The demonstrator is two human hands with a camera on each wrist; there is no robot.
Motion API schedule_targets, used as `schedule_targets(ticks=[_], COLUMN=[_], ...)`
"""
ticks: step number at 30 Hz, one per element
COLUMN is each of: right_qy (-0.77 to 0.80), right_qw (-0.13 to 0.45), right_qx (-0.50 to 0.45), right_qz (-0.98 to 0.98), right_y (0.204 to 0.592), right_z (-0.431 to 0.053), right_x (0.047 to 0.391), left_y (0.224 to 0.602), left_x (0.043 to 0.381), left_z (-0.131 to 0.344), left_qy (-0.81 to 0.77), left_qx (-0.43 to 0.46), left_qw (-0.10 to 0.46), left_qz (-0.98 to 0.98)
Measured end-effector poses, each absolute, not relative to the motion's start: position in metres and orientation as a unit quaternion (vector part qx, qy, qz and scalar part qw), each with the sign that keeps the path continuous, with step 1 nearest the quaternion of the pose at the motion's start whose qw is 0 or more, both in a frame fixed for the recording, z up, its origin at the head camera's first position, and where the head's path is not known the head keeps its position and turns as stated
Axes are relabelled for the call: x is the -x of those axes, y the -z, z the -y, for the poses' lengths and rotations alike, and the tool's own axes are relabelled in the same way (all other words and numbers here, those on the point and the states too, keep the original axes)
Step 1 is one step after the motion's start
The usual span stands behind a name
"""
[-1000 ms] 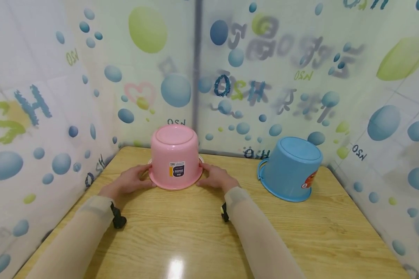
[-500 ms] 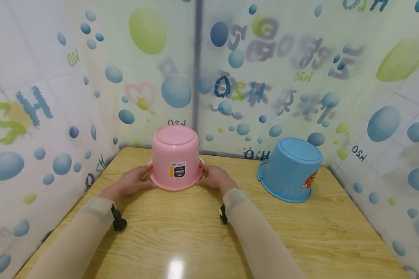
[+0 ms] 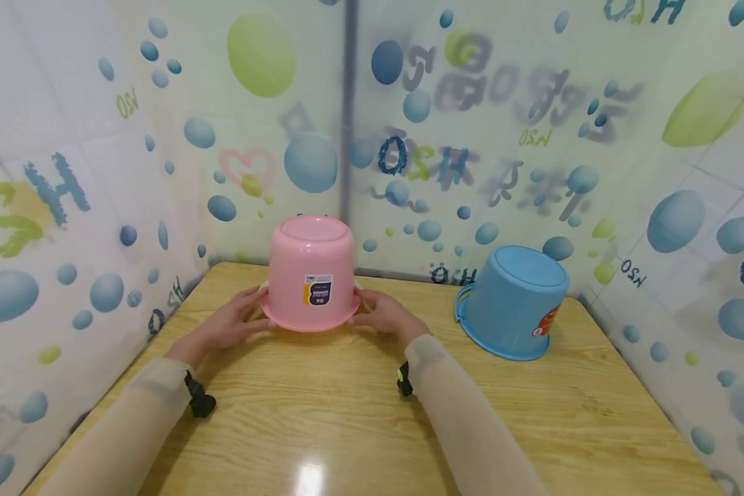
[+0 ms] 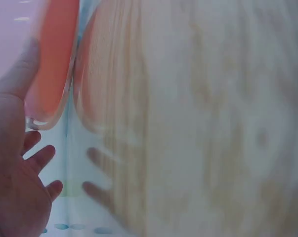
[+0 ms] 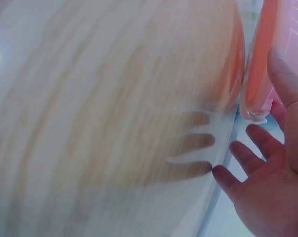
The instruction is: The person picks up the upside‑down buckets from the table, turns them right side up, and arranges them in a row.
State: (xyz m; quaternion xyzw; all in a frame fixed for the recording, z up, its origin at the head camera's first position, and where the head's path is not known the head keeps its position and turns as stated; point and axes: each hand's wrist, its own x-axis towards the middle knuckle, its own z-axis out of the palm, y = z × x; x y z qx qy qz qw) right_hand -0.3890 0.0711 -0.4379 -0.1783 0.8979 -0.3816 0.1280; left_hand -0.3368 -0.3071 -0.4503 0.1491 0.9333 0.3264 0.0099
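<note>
Head view: pink bucket (image 3: 311,272) upside down between both hands, rim just off the bench (image 3: 359,420).
Left hand (image 3: 231,325): fingers spread, thumb gripping the rim.
Right hand (image 3: 386,318): likewise (wrist views blurred).
Advice: lift evenly, clear of the blue bucket (image 3: 513,303) on the right.

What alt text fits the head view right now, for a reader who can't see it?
Both hands, left hand and right hand, hold an upside-down pink bucket by its rim, just above a wooden table. An upside-down blue bucket sits tilted to the right, against a bubble-patterned curtain.
</note>
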Motion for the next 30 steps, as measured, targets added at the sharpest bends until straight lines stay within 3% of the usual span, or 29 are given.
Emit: schedule_targets(ticks=[17,30], right_qy=[0.427,0.490], right_qw=[0.141,0.093], right_qx=[0.149,0.180], right_qz=[-0.881,-0.848], right_y=[0.420,0.413], right_z=[-0.072,-0.068], right_x=[0.384,0.381], left_y=[0.437,0.425], left_x=[0.325,0.323], left_z=[0.302,0.296], left_qy=[-0.384,-0.426], left_qx=[-0.109,-0.133], left_qw=[-0.030,-0.094], left_qz=[-0.916,-0.890])
